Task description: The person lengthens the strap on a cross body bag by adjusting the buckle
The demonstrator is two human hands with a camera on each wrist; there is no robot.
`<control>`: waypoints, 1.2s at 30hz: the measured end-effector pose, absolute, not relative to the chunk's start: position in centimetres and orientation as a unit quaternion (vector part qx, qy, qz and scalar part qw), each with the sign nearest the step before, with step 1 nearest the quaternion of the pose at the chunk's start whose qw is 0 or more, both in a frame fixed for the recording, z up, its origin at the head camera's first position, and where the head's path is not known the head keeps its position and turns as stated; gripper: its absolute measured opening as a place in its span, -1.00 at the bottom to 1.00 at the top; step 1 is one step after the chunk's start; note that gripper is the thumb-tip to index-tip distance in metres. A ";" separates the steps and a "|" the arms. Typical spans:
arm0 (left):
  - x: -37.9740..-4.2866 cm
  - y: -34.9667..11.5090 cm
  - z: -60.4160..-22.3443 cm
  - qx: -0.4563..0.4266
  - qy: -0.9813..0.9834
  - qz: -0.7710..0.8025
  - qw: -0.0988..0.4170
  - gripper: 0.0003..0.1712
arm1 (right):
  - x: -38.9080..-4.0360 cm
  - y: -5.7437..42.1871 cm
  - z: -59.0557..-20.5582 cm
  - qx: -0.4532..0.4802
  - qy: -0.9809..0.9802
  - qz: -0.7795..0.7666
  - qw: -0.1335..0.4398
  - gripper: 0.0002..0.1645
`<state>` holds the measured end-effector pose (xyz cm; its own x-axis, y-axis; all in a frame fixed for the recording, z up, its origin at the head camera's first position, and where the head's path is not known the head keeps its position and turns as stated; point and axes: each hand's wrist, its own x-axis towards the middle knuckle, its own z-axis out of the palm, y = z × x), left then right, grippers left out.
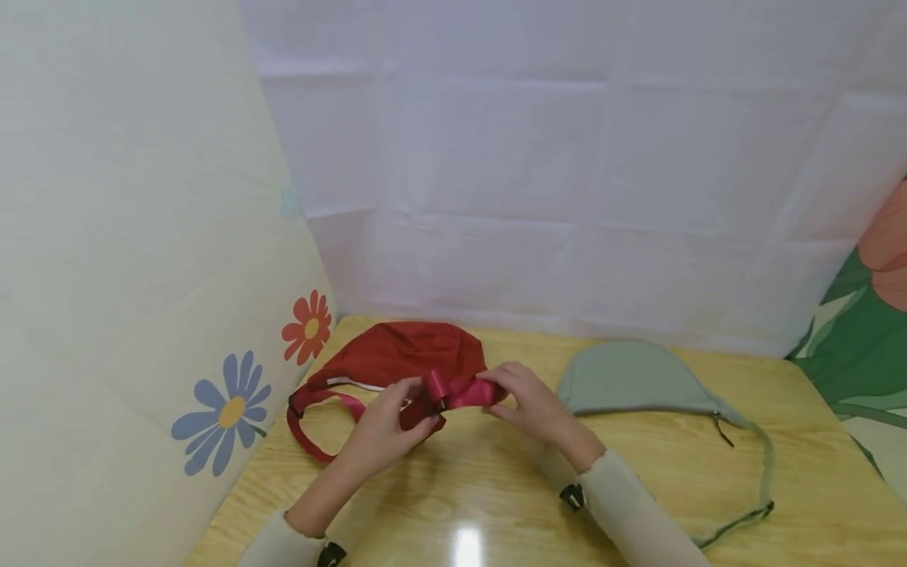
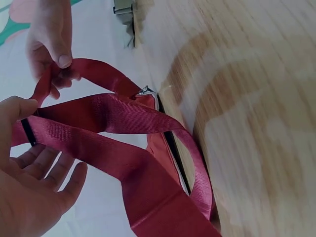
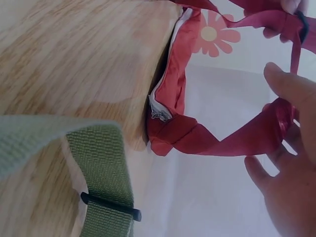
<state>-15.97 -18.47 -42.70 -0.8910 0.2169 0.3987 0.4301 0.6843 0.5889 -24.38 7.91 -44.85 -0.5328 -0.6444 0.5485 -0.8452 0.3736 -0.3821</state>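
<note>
A red waist bag (image 1: 404, 350) lies at the back left of the wooden table, its white-edged zipper facing the person. My left hand (image 1: 386, 429) grips the bag's dark red strap (image 2: 143, 170) at a black slider (image 2: 28, 132), thumb on one side and fingers beneath. A short way to the right, my right hand (image 1: 531, 402) pinches another stretch of the same strap, which runs through its fingers. Between the hands the webbing is raised in a small loop above the table. More of it curls down at the bag's left end.
To the right, a grey-green waist bag (image 1: 631, 378) lies on the table (image 1: 496, 480), its strap (image 1: 768, 465) trailing toward the front edge. Behind the table hangs a pale cloth (image 1: 496, 157); a flower-printed sheet (image 1: 142, 236) borders the left side.
</note>
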 end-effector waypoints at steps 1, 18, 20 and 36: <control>-16.0 -18.5 -42.8 -0.178 -0.906 -0.354 0.149 -0.44 | -24.4 7.9 -44.8 0.461 -0.813 0.322 0.150 -0.43; -16.1 -17.8 -43.7 -0.141 -0.909 -0.381 0.096 -0.46 | -24.4 8.3 -44.4 0.462 -0.813 0.339 0.104 -0.46; -16.0 -17.8 -43.7 -0.137 -0.908 -0.385 0.093 -0.45 | -24.4 8.3 -44.5 0.462 -0.811 0.343 0.104 -0.46; -16.1 -17.5 -44.0 -0.146 -0.901 -0.385 0.132 -0.48 | -24.3 8.7 -44.7 0.450 -0.809 0.361 0.106 -0.47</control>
<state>-16.07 -17.53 -43.97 -0.9221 0.1620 0.3515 0.3660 0.6605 0.6556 -24.33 8.69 -44.65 -0.5714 -0.6522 0.4981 -0.8062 0.3328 -0.4892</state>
